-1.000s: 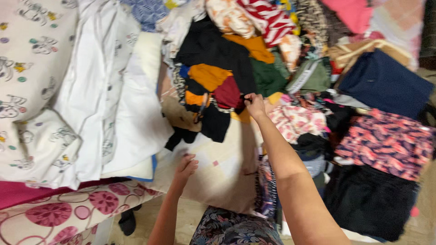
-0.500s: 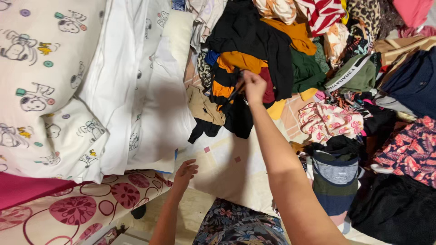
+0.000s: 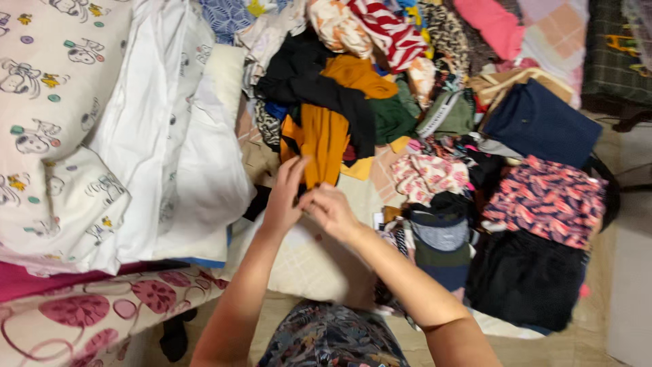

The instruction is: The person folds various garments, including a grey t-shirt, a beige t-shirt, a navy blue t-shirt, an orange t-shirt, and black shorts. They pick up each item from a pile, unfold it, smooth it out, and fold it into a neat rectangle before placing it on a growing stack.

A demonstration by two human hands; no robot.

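Most of the view is taken up by a bed [image 3: 319, 265] covered in a cream checked sheet, heaped with loose clothes from 11 o'clock round to 4 o'clock. At 9 o'clock lies a stack of white cartoon-print bedding [image 3: 61, 136], with a white folded sheet [image 3: 204, 170] beside it. At 2 o'clock sits a navy folded garment [image 3: 543, 122], and below it, towards 3 o'clock, a pink-and-navy floral piece [image 3: 550, 200] over a black garment [image 3: 530, 278]. A black top [image 3: 305, 75] drapes across the pile at 12 o'clock. Just under it hangs the mustard-orange garment [image 3: 324, 143], its lower edge reaching down to both hands at the centre. The left hand [image 3: 284, 197] pinches that lower edge, fingers closed on the cloth. The right hand [image 3: 331, 207], touching the left at 3 o'clock of it, is curled on the same hem, though motion blur hides the exact grip. Pale wooden floor [image 3: 611, 340] shows at 5 o'clock.
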